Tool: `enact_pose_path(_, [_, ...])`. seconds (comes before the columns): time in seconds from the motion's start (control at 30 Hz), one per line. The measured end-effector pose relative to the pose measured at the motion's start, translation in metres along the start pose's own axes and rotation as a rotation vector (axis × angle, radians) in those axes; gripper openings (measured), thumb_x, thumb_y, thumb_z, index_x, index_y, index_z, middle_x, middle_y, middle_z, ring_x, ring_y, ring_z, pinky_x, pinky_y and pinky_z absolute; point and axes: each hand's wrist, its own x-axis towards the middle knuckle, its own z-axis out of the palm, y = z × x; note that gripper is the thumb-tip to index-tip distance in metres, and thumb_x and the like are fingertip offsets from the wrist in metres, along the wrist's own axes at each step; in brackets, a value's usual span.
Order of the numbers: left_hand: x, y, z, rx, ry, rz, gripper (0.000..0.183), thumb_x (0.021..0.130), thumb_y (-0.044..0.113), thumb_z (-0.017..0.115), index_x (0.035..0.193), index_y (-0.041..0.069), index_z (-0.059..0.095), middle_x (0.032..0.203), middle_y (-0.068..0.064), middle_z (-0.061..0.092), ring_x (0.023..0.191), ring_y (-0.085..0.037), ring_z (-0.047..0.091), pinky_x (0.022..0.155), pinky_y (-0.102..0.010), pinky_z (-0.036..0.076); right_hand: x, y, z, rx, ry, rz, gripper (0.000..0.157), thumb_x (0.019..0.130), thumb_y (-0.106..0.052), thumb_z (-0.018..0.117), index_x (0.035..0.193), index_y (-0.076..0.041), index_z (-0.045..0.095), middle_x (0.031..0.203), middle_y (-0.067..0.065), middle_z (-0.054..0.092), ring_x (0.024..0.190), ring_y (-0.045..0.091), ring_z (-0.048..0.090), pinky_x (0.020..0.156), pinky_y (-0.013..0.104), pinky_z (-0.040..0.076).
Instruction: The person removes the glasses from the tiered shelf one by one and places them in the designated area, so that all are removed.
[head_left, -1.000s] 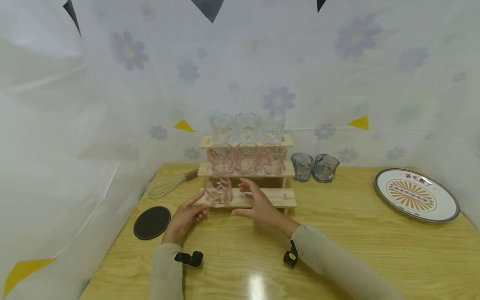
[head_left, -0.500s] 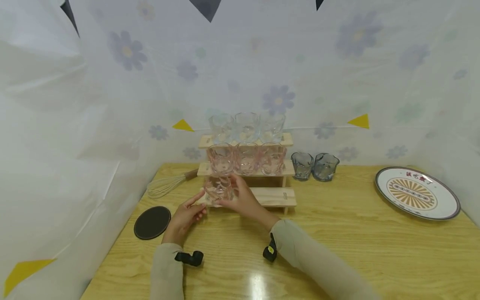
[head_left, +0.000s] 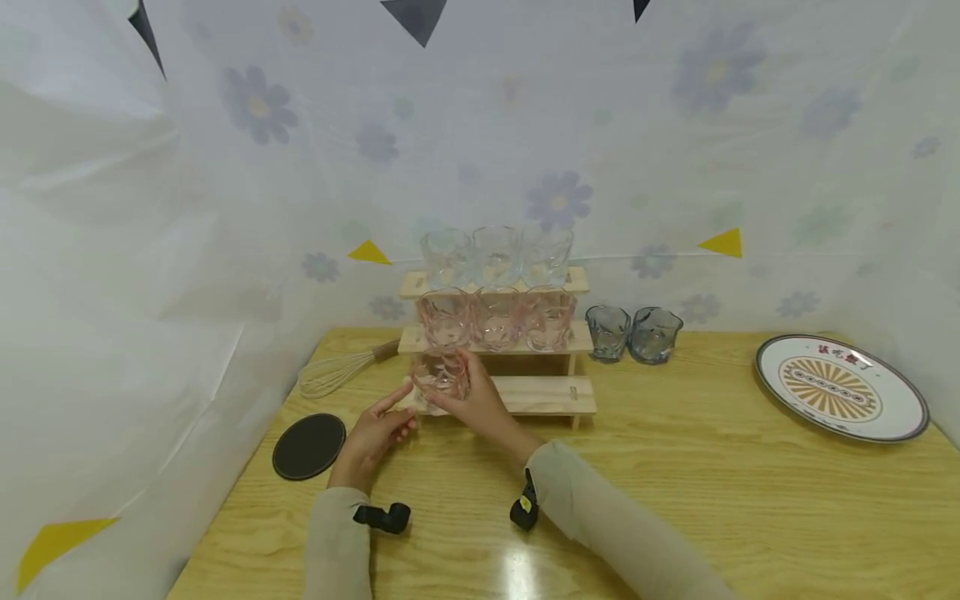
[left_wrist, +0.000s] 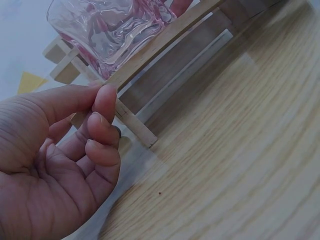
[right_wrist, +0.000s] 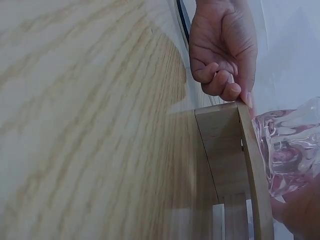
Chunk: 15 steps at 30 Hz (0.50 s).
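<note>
A pink faceted glass [head_left: 438,375] is at the left end of the lowest step of a wooden tiered rack [head_left: 536,393]. My right hand [head_left: 477,406] grips it from the right, thumb in front and fingers round the far side. In the left wrist view the base of the pink glass [left_wrist: 120,35] is right at the board. My left hand [head_left: 375,435] pinches the left end of that lowest board between thumb and index finger, the other fingers curled in, as the left wrist view shows. Three pink glasses [head_left: 495,321] line the middle step; three clear glasses [head_left: 497,257] line the top one.
Two grey-blue glasses [head_left: 655,336] stand right of the rack. A patterned plate [head_left: 892,408] lies at the far right. On the left are a whisk [head_left: 337,372] and a round black coaster [head_left: 309,447]. A white flowered curtain [head_left: 480,125] closes off the back.
My right hand has moved left from an open pose beside the pink glass and taken hold of it. My left hand has stayed at the board's end.
</note>
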Motion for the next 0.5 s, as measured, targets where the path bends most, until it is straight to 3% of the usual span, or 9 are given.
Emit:
enact_pose_path(0.1, [-0.0002,0.0003,0.0002,0.01,-0.009,0.006,0.056,0.092,0.012,0.063,0.144,0.019,0.043,0.07,0.002,0.065,0.059,-0.008,0.052,0.056,-0.02,0.042,0.0003,0.0018,0.0017,0.031,0.022,0.021,0.079,0.088,-0.017,0.069,0.147,0.0,0.021,0.14,0.023,0.038,0.099,0.03,0.054,0.081,0.036,0.047])
enact_pose_path(0.3, [-0.0003,0.0007,0.0006,-0.001,0.001,0.005,0.056,0.092,0.01,0.063,0.144,0.017,0.043,0.07,0.001,0.066,0.058,-0.008,0.051,0.055,-0.02,0.042,0.0014,0.0034,0.0055,0.079,0.054,-0.025,0.073,0.088,-0.014,0.069,0.145,0.002,0.026,0.14,0.022,0.041,0.124,0.039,0.043,0.095,0.049,0.042])
enact_pose_path(0.5, [-0.0009,0.0016,0.0009,0.001,-0.007,0.004,0.056,0.092,0.01,0.062,0.144,0.017,0.043,0.07,0.002,0.065,0.058,-0.007,0.051,0.055,-0.019,0.042,-0.001,0.0033,0.008,0.077,0.093,-0.042,0.071,0.087,-0.014,0.07,0.145,0.001,0.029,0.138,0.022,0.044,0.126,0.038,0.042,0.1,0.049,0.038])
